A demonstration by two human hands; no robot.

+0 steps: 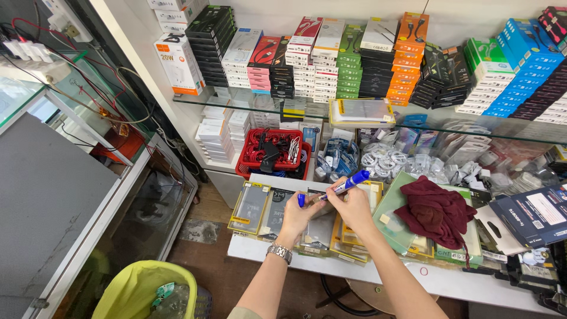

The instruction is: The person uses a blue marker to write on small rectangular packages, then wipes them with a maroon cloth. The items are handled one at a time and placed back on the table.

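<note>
A blue marker (348,183) is pinched in the right hand (354,207), angled for uncapping. Its cap (301,200) is clamped by left hand (295,215) fingers above packaged phone cases (251,207).

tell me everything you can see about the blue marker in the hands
The blue marker is a thick pen with a blue plastic-looking body and a pale band near its middle. It is uncapped: the right hand holds the body tilted, rear end up and to the right, tip pointing down-left. The left hand pinches the blue cap just off the tip. It hangs above packaged phone cases on the white table.
</note>
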